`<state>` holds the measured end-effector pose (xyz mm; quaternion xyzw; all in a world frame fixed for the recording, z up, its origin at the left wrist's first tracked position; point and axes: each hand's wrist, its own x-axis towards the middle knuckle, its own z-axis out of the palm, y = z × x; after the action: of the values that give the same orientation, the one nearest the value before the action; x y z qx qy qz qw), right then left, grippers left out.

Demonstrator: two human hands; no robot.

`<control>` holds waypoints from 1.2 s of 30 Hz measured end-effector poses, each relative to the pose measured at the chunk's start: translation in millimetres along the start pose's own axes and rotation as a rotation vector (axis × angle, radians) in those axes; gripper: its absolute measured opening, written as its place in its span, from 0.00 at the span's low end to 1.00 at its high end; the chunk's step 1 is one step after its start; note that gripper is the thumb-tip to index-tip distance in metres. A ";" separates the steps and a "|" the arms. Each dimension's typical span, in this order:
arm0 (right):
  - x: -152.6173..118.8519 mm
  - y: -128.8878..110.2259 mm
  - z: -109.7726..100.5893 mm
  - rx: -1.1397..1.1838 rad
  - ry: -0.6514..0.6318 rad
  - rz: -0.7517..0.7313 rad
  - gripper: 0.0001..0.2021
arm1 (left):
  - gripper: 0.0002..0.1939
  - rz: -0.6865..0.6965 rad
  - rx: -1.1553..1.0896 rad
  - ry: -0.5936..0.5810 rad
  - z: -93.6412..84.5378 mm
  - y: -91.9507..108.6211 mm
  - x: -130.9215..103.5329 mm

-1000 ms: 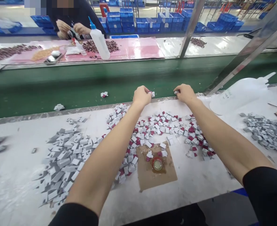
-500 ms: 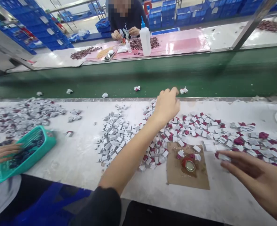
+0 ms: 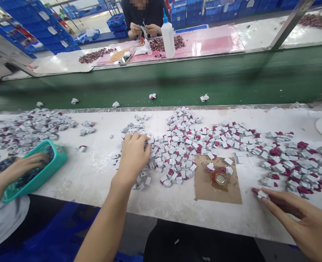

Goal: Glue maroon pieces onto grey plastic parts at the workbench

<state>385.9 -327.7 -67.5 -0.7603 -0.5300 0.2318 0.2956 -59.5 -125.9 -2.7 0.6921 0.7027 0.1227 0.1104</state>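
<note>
L hand off belt, over pcs

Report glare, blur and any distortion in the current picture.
Head view throughout: glare whitens part of the pink sheet; far blue crates look soft; the metal post leans, perhaps from lens distortion; the piece in the right hand shows fairly clearly.

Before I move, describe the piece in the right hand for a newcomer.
On the white table, find the rightmost pile of pale and dark-red pieces. On its near side, the right hand holds the piece, pale with a dark-red end. Unlike the pile's pieces, it is pinched, not lying loose.
</note>
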 end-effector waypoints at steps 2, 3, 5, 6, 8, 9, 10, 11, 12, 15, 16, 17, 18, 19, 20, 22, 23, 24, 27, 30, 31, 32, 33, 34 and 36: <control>2.1 -16.5 -3.1 0.031 -0.035 0.042 0.18 | 0.11 -0.008 -0.058 -0.006 -2.7 3.8 -0.2; 1.3 -27.0 -2.7 0.065 -0.034 0.075 0.18 | 0.10 -0.009 -0.088 -0.013 -4.9 6.0 -1.9; -2.7 -50.6 2.3 0.153 0.018 0.140 0.18 | 0.10 -0.029 -0.206 -0.047 -9.7 11.6 -9.3; -5.2 -62.4 6.3 0.202 0.047 0.159 0.18 | 0.11 -0.051 -0.303 -0.079 -11.7 15.2 -14.9; -9.4 -83.4 15.4 0.289 0.090 0.157 0.17 | 0.13 -0.114 -0.546 -0.164 -13.8 23.4 -29.2; -10.7 -91.9 19.5 0.324 0.095 0.140 0.15 | 0.14 -0.148 -0.667 -0.210 -13.7 27.6 -37.2; -11.4 -99.1 23.1 0.354 0.085 0.118 0.13 | 0.14 -0.176 -0.766 -0.251 -12.8 31.4 -45.1; -11.6 -104.8 25.8 0.378 0.069 0.096 0.11 | 0.15 -0.194 -0.833 -0.283 -11.2 34.7 -52.8; -11.5 -109.4 27.8 0.394 0.051 0.072 0.09 | 0.15 -0.207 -0.882 -0.313 -8.9 37.5 -59.9; -9.8 -117.4 31.8 0.419 0.001 0.002 0.07 | 0.19 -0.228 -0.971 -0.442 0.5 43.5 -77.3; -9.0 -118.6 33.2 0.415 -0.010 -0.018 0.07 | 0.19 -0.238 -0.991 -0.487 3.9 45.2 -81.8; -8.2 -119.3 35.0 0.408 -0.014 -0.036 0.07 | 0.18 -0.251 -1.011 -0.522 7.2 47.0 -85.8; -7.2 -119.4 37.1 0.401 -0.017 -0.052 0.07 | 0.16 -0.265 -1.035 -0.541 10.4 48.7 -89.3; -6.2 -119.1 39.5 0.395 -0.020 -0.063 0.07 | 0.15 -0.275 -1.061 -0.544 13.2 50.4 -92.3; -5.2 -118.6 42.0 0.391 -0.022 -0.072 0.07 | 0.13 -0.279 -1.087 -0.539 15.6 52.0 -94.9; -3.5 -117.3 46.4 0.378 -0.026 -0.084 0.07 | 0.11 -0.265 -1.124 -0.532 19.3 54.4 -98.7; -3.0 -116.8 48.1 0.370 -0.026 -0.091 0.07 | 0.11 -0.250 -1.125 -0.530 20.6 55.5 -100.1; -2.7 -116.6 49.2 0.359 -0.026 -0.097 0.08 | 0.11 -0.235 -1.114 -0.526 21.4 56.5 -101.3; -3.0 -118.1 48.8 0.341 -0.026 -0.124 0.08 | 0.11 -0.177 -1.037 -0.481 21.9 62.3 -103.1; -2.9 -121.4 44.4 0.374 -0.022 -0.105 0.08 | 0.10 -0.122 -0.990 -0.444 21.5 74.9 -101.9; -2.4 -122.5 42.6 0.412 -0.023 -0.073 0.07 | 0.09 -0.114 -0.995 -0.452 21.7 80.6 -100.7; -1.6 -123.4 40.8 0.469 -0.030 -0.031 0.07 | 0.08 -0.109 -1.012 -0.465 22.2 86.8 -99.1; -0.6 -124.1 39.4 0.543 -0.040 0.015 0.06 | 0.08 -0.102 -1.037 -0.480 23.1 93.2 -97.4; 0.5 -124.6 38.3 0.625 -0.052 0.059 0.07 | 0.07 -0.090 -1.066 -0.493 24.3 99.7 -95.5; 2.8 -125.4 37.2 0.784 -0.075 0.122 0.08 | 0.07 -0.061 -1.122 -0.511 27.7 111.7 -92.2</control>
<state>278.1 -284.5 -7.1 -0.6107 -0.3655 0.4615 0.5295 56.7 -216.3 6.1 0.5157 0.5016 0.3007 0.6261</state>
